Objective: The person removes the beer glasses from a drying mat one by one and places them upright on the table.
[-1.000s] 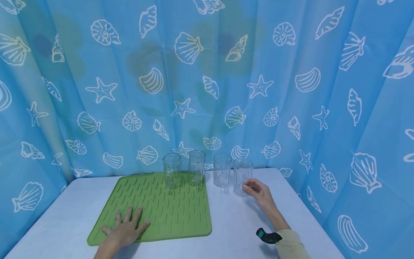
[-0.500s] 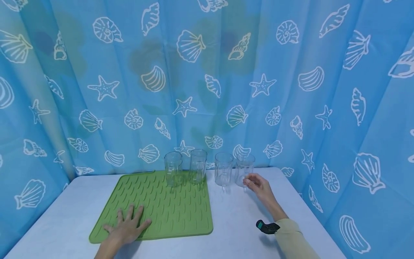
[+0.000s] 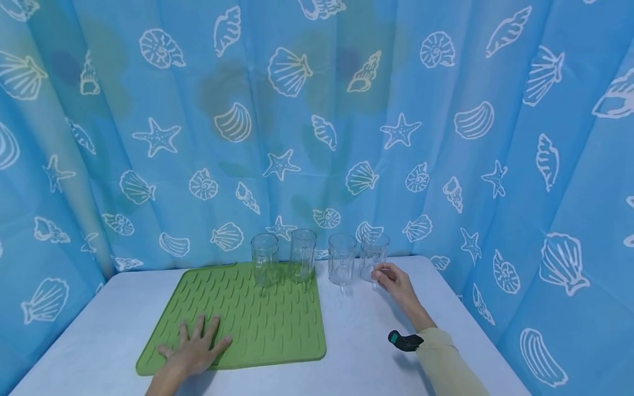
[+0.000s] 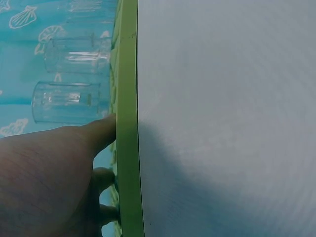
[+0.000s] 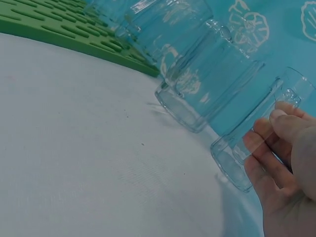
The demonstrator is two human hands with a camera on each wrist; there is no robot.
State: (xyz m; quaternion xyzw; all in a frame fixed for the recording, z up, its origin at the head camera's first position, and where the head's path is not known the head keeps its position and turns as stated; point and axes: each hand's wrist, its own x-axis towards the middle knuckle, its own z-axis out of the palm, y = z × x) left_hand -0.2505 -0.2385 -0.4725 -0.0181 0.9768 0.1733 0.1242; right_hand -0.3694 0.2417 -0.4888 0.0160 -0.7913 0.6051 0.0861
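My left hand (image 3: 190,355) rests with spread fingers on the front left of a green ridged mat (image 3: 257,330). My right hand (image 3: 400,285) pinches the handle of the rightmost clear glass mug (image 3: 372,250), which stands upright at the table's back right. In the right wrist view, the thumb and fingers (image 5: 269,163) close around that glass handle. To its left, apart from it, is another glass mug (image 3: 342,258) on the bare table. Two more upright mugs, a wider one (image 3: 264,258) and a slimmer one (image 3: 302,256), stand on the mat's back right part.
A white-covered table (image 3: 356,357) carries everything. Directly behind the mugs hangs a blue curtain (image 3: 297,137) with white shell prints, which also runs along both sides. A black band (image 3: 406,341) sits at the right wrist, beside a pale sleeve (image 3: 448,360).
The rightmost mug, held by my right hand, has moved back toward the curtain, nearly level with its neighbour. My left hand has stayed on the mat.
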